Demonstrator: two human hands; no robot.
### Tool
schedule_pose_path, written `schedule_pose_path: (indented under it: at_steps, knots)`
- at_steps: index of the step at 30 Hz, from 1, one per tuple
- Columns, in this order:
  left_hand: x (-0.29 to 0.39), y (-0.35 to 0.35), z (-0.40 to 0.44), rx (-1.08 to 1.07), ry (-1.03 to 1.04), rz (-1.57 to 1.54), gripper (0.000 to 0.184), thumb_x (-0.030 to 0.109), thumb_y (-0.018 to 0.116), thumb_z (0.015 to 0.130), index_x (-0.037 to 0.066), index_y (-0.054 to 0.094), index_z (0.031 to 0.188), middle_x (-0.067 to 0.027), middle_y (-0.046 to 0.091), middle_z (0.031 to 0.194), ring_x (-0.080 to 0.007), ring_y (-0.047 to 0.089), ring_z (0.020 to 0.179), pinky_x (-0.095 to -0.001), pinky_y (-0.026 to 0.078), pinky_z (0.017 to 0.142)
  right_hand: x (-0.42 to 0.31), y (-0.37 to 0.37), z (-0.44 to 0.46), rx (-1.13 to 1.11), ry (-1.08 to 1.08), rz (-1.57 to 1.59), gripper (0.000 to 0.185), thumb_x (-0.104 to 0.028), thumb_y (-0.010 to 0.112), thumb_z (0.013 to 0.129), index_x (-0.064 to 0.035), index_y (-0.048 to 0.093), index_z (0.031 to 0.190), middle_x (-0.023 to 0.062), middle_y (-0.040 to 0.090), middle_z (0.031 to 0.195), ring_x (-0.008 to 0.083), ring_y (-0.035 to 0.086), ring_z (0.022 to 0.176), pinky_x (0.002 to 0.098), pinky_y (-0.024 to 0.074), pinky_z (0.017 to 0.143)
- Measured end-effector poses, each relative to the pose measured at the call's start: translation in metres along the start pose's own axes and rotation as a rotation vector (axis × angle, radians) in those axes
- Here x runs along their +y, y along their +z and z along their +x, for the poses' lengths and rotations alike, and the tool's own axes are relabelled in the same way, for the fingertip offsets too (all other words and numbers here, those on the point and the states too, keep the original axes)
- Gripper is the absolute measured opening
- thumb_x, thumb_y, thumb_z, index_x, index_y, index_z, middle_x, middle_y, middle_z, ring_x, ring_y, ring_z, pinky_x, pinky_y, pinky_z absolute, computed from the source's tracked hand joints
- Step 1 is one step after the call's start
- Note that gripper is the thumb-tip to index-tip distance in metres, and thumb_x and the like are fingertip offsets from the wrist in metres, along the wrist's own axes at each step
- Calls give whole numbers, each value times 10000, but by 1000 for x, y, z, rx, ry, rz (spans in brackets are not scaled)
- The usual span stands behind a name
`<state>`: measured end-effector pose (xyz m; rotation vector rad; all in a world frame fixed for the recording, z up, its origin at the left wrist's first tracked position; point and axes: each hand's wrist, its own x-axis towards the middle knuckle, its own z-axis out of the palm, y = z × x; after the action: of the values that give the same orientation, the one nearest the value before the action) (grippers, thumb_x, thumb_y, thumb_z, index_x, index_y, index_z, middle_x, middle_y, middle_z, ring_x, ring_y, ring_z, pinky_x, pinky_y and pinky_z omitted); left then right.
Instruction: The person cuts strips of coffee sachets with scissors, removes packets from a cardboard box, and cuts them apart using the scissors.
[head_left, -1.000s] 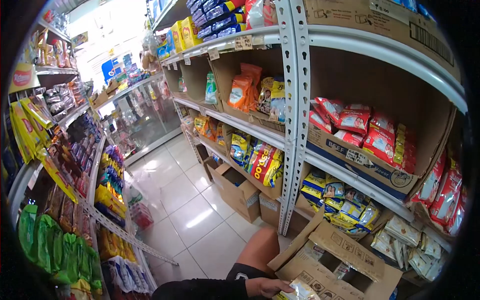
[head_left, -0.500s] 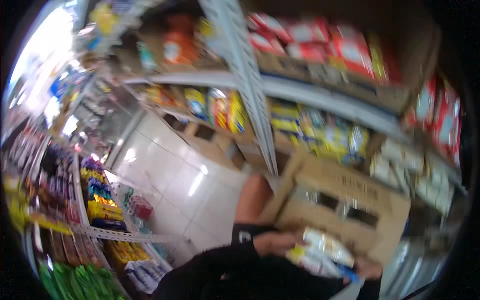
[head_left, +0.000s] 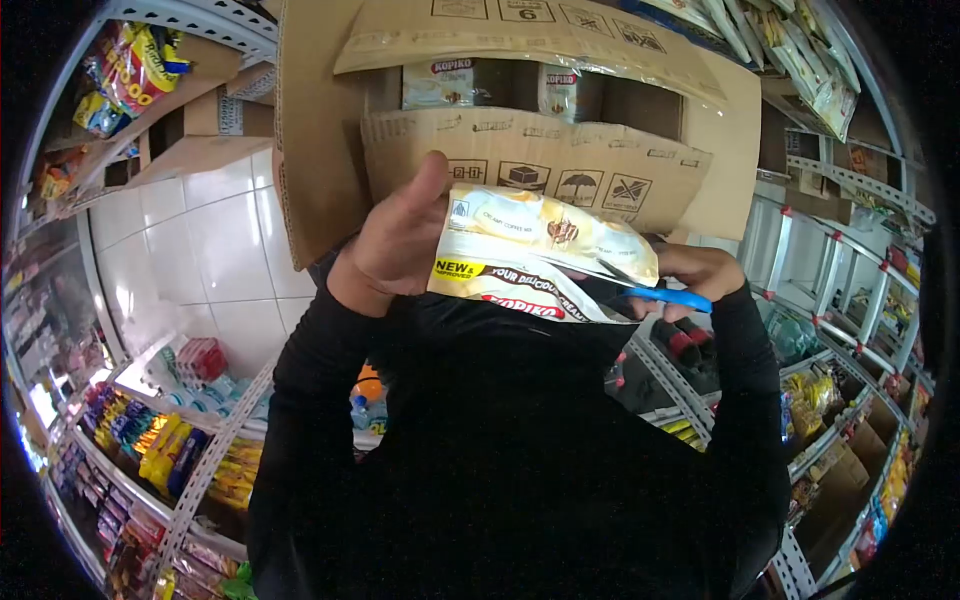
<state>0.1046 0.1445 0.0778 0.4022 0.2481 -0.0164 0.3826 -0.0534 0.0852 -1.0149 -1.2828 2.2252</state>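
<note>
A cream-and-white Kopiko coffee mix pack (head_left: 505,235) is held up in front of my chest. My left hand (head_left: 395,240) grips its left end, with the thumb raised and the other fingers mostly hidden behind the pack. At the opposite end, my right hand (head_left: 708,268) holds blue-handled scissors (head_left: 675,298). Their blades lie at a slit along the pack's right part, where the wrapper gapes apart. Just beyond the pack stands an opened cardboard box (head_left: 420,140), with more Kopiko packs (head_left: 440,84) showing through its opening.
Snack packets (head_left: 140,70) sit on the upper left shelf, and hanging sachets (head_left: 800,60) fill the upper right. A metal ladder (head_left: 815,285) is to the right. Goods shelves (head_left: 165,460) flank me at lower left, beside the white tiled floor (head_left: 215,245).
My view has swung toward the box and sharpened. The pack and both hands now appear higher and more central. My left thumb is raised, and the scissors are clearly visible at the pack.
</note>
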Motion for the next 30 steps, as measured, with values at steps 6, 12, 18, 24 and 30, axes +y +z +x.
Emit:
schedule_pose_path:
  at_steps: [6,12,18,24,30]
  knots:
    - [-12,-17,6,-282,87,-328,730,554,356,947,1,270,1415,-193,423,1385,-277,452,1262,-394,394,1029,-14,4,-12,10,65,-145,364,-366,708,785,-20,600,808,39,601,679,129,536,579,273,388,523]
    - [-10,-13,10,-147,-12,-326,700,531,386,948,4,293,1401,-198,444,1364,-282,534,1180,-372,478,951,5,7,6,114,-165,-168,230,-226,736,759,-36,630,834,41,642,760,146,579,661,284,438,589]
    - [-6,-4,12,25,33,-215,655,499,409,955,1,333,1375,-207,489,1318,-283,554,1154,-370,493,932,23,26,20,280,-63,292,854,-207,782,679,22,315,1355,70,604,846,136,565,714,252,447,637]
    - [-5,-4,14,-26,9,-325,649,491,402,959,-1,339,1376,-202,498,1312,-283,543,1167,-370,469,964,21,42,32,373,-134,421,774,-74,689,781,-31,235,1406,71,597,867,113,573,731,223,476,613]
    - [-9,-10,15,-125,-41,-265,591,441,375,980,-5,367,1369,-199,494,1322,-254,553,1162,-372,478,954,16,38,33,304,-212,251,771,-90,723,772,-7,257,1381,76,601,877,120,583,749,270,493,642]
